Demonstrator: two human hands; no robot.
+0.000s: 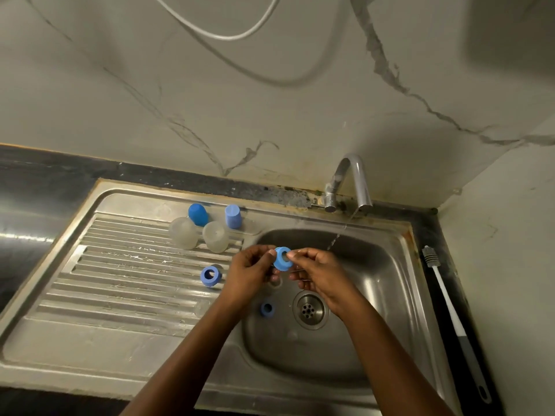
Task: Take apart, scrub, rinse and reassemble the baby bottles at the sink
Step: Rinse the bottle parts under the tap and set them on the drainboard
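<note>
A steel sink is set in a dark worktop, and its tap lets a thin stream of water fall into the basin just behind the right hand. On the ribbed drainboard two clear bottle bodies stand mouth down side by side, with a rounded blue cap and a flat-topped blue cap just behind them. A blue screw ring lies nearer, beside the left wrist, and a second ring sits in the basin near the drain strainer, partly under the left forearm. A bottle brush lies along the sink's right edge. Over the basin, the left hand and right hand meet around a third blue ring, each pinching one side of it with curled fingertips, clear of the water stream
</note>
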